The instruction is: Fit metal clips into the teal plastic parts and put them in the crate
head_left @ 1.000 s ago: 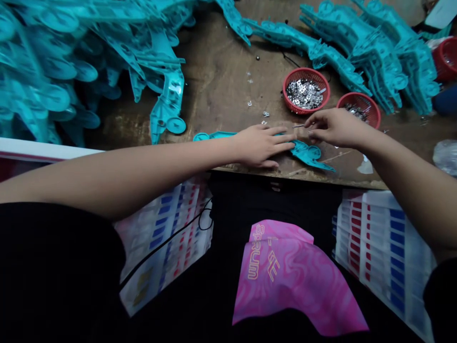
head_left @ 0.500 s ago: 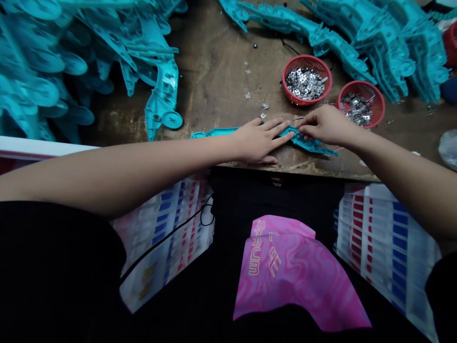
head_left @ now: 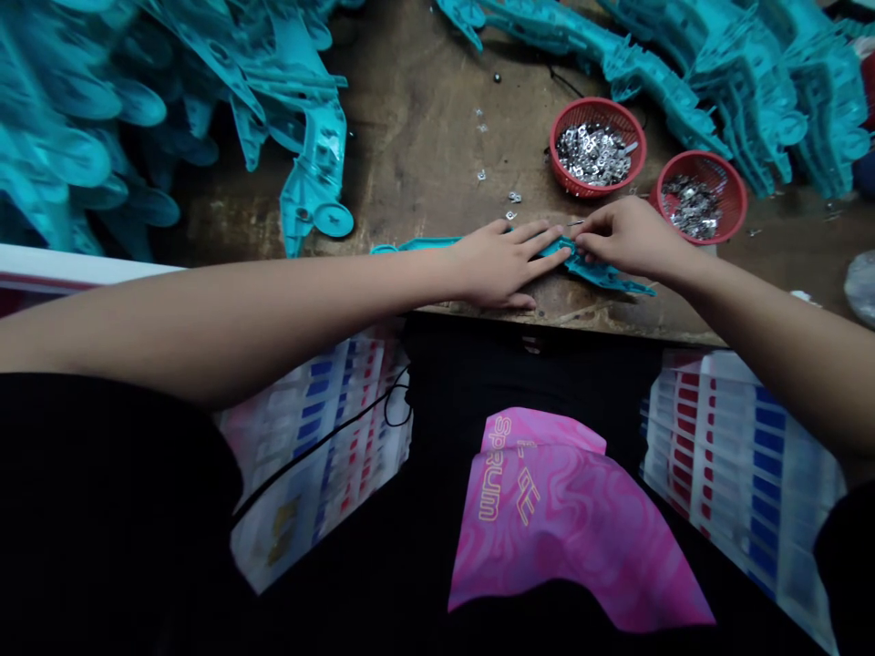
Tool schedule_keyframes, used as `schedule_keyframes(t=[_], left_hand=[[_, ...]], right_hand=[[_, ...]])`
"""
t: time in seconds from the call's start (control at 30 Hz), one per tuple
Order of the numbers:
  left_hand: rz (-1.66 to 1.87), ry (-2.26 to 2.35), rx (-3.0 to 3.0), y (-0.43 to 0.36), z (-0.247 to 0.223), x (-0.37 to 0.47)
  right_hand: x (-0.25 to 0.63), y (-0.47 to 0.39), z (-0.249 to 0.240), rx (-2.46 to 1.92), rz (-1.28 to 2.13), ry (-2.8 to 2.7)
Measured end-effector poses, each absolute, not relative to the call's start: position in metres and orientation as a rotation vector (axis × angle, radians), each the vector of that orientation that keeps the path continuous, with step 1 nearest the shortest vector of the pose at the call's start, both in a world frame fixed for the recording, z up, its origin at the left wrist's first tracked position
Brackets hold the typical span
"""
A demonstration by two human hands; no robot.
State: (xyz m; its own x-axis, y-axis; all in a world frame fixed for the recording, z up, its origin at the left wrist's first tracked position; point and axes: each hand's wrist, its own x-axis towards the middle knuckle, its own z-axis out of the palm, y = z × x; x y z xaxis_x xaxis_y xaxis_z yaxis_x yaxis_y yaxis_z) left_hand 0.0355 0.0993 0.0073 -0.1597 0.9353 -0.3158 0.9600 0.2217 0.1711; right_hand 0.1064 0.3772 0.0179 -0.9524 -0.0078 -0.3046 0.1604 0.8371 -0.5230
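Note:
A long teal plastic part (head_left: 427, 243) lies along the front edge of the wooden table. My left hand (head_left: 502, 264) rests flat across its middle, fingers spread to the right. Just right of those fingertips, my right hand (head_left: 619, 239) pinches at the part; a thin metal piece (head_left: 575, 223) pokes out beside its fingertips, but what the fingers grip is too small to name. Behind my right hand stand two red baskets of small metal clips, one (head_left: 556, 169) farther back and one (head_left: 736, 214) to the right.
Teal parts are heaped (head_left: 82, 118) at the left, and more teal parts (head_left: 745, 82) lie in a row at the back right. Several loose metal clips (head_left: 515, 197) are scattered behind my left hand. A clear round object (head_left: 861, 287) sits at the right edge.
The view has shifted slightly, so the table's things appear a little to the right. Both hands keep nearly the same place on the teal part.

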Motion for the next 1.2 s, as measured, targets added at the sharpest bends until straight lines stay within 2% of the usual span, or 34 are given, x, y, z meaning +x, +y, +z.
schedule_keyframes(t=[0.23, 0.47, 0.57, 0.7, 0.8, 1.03, 1.2], left_hand=[[-0.105, 2.164, 1.778, 0.100, 0.008, 0.033], [-0.128, 2.157, 1.787, 0.101, 0.009, 0.030], [-0.114, 2.158, 1.779, 0.101, 0.011, 0.030], [-0.091, 2.145, 1.797, 0.100, 0.009, 0.024], [-0.041, 2.128, 1.802, 0.101, 0.006, 0.017], [0.155, 2.208, 1.872, 0.100, 0.002, 0.002], [0.092, 2.205, 1.868, 0.099, 0.000, 0.001]], right_hand=[[0.111, 0.378, 0.015, -0.062, -0.699, 2.827], [0.117, 0.374, 0.009, -0.337, -0.317, 2.929], [0.115, 0.377, 0.019, -0.464, -0.281, 2.904], [0.103, 0.392, 0.028, -0.265, -0.175, 3.100], [0.093, 0.403, 0.022, -0.155, -0.030, 3.036], [0.090, 0.408, 0.027, -0.434, -0.152, 2.904], [0.092, 0.418, 0.037, -0.354, -0.200, 2.931]])
